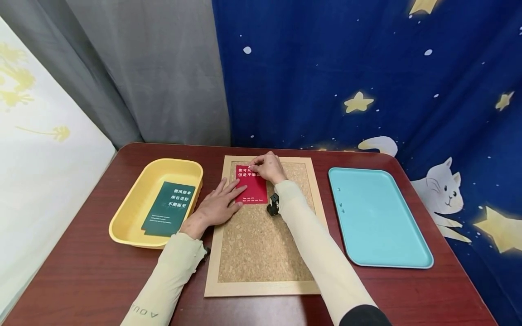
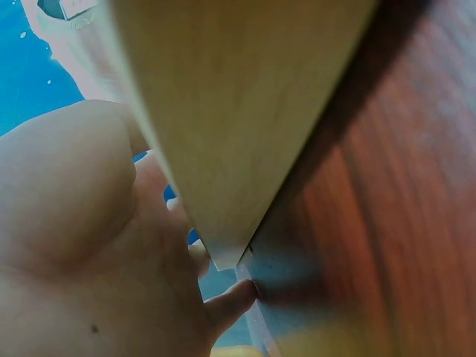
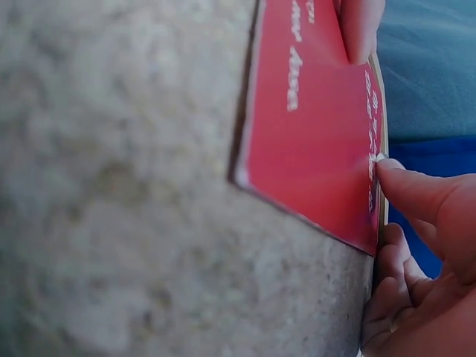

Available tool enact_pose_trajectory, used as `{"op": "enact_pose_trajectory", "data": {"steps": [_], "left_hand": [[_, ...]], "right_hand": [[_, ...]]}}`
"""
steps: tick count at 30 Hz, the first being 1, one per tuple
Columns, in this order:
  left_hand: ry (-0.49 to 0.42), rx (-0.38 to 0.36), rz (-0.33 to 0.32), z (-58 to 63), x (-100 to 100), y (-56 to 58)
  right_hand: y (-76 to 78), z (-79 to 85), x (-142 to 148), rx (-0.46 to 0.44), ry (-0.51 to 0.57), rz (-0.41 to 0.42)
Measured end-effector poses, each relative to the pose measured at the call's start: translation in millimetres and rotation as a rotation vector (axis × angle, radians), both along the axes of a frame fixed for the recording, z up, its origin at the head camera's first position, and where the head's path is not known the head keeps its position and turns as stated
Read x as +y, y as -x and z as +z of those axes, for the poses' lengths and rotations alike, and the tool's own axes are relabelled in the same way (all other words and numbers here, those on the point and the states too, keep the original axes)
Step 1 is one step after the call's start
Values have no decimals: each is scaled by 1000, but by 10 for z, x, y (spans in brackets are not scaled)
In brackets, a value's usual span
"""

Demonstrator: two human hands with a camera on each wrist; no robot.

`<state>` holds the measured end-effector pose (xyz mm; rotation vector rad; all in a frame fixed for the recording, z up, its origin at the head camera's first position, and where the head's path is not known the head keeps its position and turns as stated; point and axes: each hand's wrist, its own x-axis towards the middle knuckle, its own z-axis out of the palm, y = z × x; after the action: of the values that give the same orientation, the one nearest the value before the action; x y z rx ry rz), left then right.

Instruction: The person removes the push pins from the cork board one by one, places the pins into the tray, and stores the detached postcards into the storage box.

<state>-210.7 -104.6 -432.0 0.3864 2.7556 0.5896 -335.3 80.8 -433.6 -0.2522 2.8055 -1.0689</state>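
A red card (image 1: pixel 253 190) with white lettering lies on the upper part of a wood-framed cork board (image 1: pixel 265 244). My left hand (image 1: pixel 220 203) is spread over the board's left frame, its straight fingertips resting on the card's left edge. At the top of the card, my right hand (image 1: pixel 269 167) pinches a small white pushpin (image 3: pixel 381 157) between thumb and fingers, against the lettering. Most of the pin is hidden by the fingertips. In the right wrist view the lower corner of the card (image 3: pixel 312 141) stands slightly off the cork.
Left of the board is a yellow basin (image 1: pixel 130 217) with dark green cards (image 1: pixel 171 208) in it. To the right lies a light blue tray (image 1: pixel 379 217), several tiny pieces (image 1: pixel 340 208) along its left side. Curtains hang behind the dark red table (image 1: pixel 81 267).
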Motion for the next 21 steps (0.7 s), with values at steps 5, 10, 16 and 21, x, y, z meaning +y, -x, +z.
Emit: {"op": "enact_pose_trajectory", "data": {"steps": [5,10,16,21], "left_hand": [[3,-12,5,3,6,11],[3,-20,12,18,-3,18],[-3,-13,9,18,-9,4],[6,-4,5,11,0,-8]], "right_hand": [[12,4,1,-19,12,-10],[28,21,-10,-25,46,-3],[-10,35,1,-44,62,-7],[-47,14,26,-43,85,9]]}}
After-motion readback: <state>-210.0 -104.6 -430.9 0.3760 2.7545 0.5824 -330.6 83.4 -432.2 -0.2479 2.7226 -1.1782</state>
